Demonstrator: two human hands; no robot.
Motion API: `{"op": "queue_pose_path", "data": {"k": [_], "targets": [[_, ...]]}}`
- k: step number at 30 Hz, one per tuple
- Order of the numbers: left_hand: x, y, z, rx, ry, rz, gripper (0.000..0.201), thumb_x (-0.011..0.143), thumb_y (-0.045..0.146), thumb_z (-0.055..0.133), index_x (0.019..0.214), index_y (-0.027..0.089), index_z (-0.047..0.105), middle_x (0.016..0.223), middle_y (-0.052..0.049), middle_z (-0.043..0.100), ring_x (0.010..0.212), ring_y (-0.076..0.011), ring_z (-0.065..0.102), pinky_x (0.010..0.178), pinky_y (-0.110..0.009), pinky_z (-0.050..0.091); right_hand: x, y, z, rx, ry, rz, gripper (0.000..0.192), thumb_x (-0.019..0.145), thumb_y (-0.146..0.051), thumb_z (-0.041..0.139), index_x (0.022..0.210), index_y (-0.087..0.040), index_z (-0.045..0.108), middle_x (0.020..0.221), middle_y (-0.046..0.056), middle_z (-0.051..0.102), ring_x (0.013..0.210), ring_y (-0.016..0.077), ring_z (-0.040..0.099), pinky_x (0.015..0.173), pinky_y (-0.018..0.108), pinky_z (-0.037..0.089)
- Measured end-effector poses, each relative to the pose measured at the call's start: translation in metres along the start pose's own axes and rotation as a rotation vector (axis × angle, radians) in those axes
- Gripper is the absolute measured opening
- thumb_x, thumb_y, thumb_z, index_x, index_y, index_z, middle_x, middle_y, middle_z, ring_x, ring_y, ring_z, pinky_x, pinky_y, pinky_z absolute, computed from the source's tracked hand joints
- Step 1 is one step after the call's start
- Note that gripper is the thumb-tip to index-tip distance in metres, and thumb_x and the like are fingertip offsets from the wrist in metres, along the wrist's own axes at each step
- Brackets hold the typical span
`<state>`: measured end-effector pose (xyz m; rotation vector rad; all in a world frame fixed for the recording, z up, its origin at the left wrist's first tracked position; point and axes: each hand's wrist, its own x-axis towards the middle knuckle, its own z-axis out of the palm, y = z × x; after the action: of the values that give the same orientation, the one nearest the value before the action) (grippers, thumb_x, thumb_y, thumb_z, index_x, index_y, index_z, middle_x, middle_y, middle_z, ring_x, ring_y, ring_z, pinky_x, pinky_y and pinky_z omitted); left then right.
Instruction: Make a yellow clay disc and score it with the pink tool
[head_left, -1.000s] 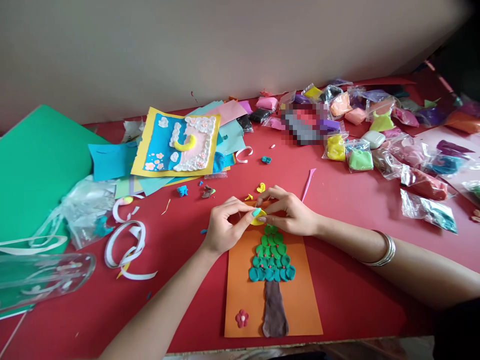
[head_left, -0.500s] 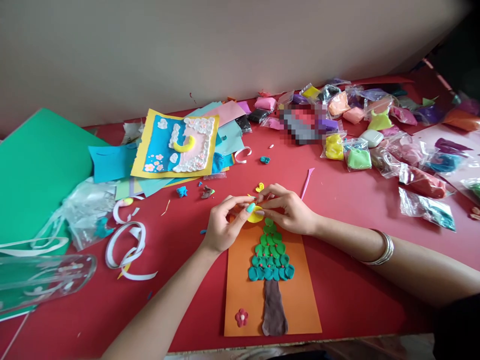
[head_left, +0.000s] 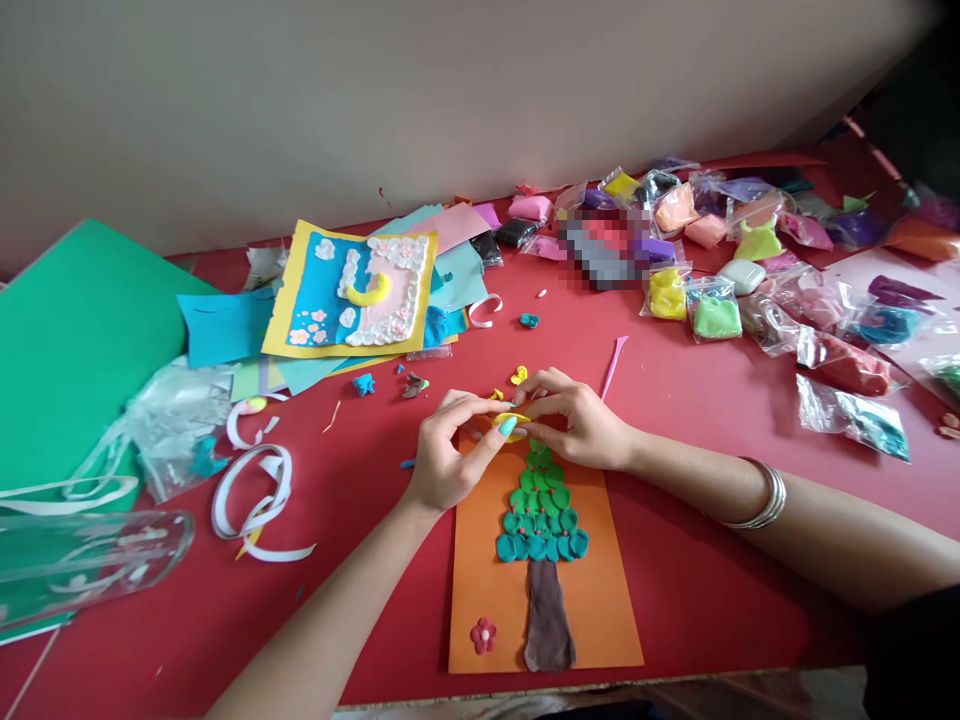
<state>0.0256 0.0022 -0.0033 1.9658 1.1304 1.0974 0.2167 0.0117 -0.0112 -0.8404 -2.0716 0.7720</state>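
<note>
An orange card [head_left: 592, 600] lies on the red table [head_left: 712, 560] with a clay tree on it: green leaf discs [head_left: 541, 505], a brown trunk [head_left: 547, 625] and a small pink flower [head_left: 484, 634]. Just above the treetop, my left hand [head_left: 450, 455] and my right hand [head_left: 574, 420] pinch a small yellow clay piece [head_left: 511, 421] between their fingertips. A silver bangle [head_left: 769, 497] sits on my right wrist.
A pink modelling tool [head_left: 613, 366] lies right of my hands. Several bagged clay lumps [head_left: 712, 315] crowd the back right. A finished blue and yellow clay picture [head_left: 352, 290] rests on coloured paper sheets at back left, beside green sheets [head_left: 67, 330], white paper strips [head_left: 255, 490] and a clear jar [head_left: 82, 560].
Both hands keep working the yellow piece over the treetop; the fingers shifted slightly upward and the piece looks flatter. The card and tree have not moved.
</note>
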Motion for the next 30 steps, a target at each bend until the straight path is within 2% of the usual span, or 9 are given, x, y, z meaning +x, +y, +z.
{"op": "queue_pose_path", "data": {"k": [4,10,15,19,23,27,30], "targets": [[0.0019,0.0,0.0005,0.005,-0.044,0.057,0.011,0.081,0.024,0.063,0.073,0.019,0.068,0.069,-0.003,0.067,0.072,-0.0154,0.058,0.066,-0.027,0.05,-0.0003,-0.0013,-0.0008,-0.004,-0.027,0.025,0.013,0.084,-0.02,0.06,0.077,-0.017,0.07,0.098,0.009,0.062,0.093,0.0187,0.056,0.085,0.036,0.048],[0.0002,-0.0008,0.0012,0.047,0.028,0.069,0.012,0.082,0.024,0.062,0.071,0.019,0.066,0.067,-0.002,0.064,0.067,-0.0143,0.056,0.061,-0.026,0.048,0.0006,-0.0039,-0.0009,0.003,-0.022,0.077,0.012,0.073,-0.029,0.073,0.076,-0.017,0.071,0.096,0.008,0.061,0.091,0.0199,0.056,0.086,0.038,0.048],[-0.0021,-0.0009,-0.0008,0.025,0.004,0.0,0.014,0.081,0.028,0.062,0.071,0.019,0.066,0.067,-0.003,0.063,0.067,-0.0146,0.057,0.059,-0.026,0.048,-0.0001,-0.001,-0.0002,-0.008,-0.041,0.057,0.01,0.081,-0.024,0.064,0.076,-0.018,0.071,0.097,0.009,0.062,0.095,0.0201,0.056,0.086,0.038,0.048],[-0.001,-0.0006,-0.0013,-0.052,-0.048,-0.093,0.019,0.076,0.033,0.067,0.086,0.017,0.069,0.079,-0.005,0.065,0.069,-0.0151,0.059,0.059,-0.026,0.05,-0.0004,0.0008,0.0004,-0.009,-0.021,0.027,0.01,0.082,-0.022,0.062,0.078,-0.018,0.071,0.098,0.009,0.062,0.094,0.0198,0.056,0.085,0.037,0.048],[0.0016,-0.0012,-0.0002,-0.059,-0.062,-0.044,0.015,0.08,0.03,0.064,0.076,0.018,0.07,0.071,-0.004,0.067,0.07,-0.0151,0.059,0.063,-0.026,0.05,-0.0006,-0.0001,0.0003,-0.001,0.001,0.013,0.011,0.082,-0.023,0.063,0.077,-0.018,0.07,0.096,0.009,0.061,0.092,0.0193,0.056,0.084,0.037,0.048],[0.0024,-0.0009,0.0,-0.01,-0.036,-0.007,0.019,0.081,0.033,0.063,0.072,0.018,0.069,0.066,-0.003,0.065,0.065,-0.0143,0.057,0.059,-0.025,0.048,-0.0009,-0.0037,-0.002,0.025,-0.004,0.04,0.013,0.08,-0.028,0.064,0.074,-0.018,0.065,0.097,0.009,0.06,0.093,0.02,0.056,0.086,0.038,0.047],[0.0026,0.0006,-0.0001,0.0,-0.062,0.007,0.025,0.082,0.038,0.063,0.068,0.018,0.068,0.062,-0.003,0.062,0.061,-0.0137,0.055,0.057,-0.025,0.047,-0.0008,-0.0067,-0.003,0.039,0.015,0.056,0.02,0.084,-0.037,0.059,0.078,-0.018,0.058,0.094,0.009,0.059,0.091,0.0201,0.055,0.084,0.038,0.047]]}}
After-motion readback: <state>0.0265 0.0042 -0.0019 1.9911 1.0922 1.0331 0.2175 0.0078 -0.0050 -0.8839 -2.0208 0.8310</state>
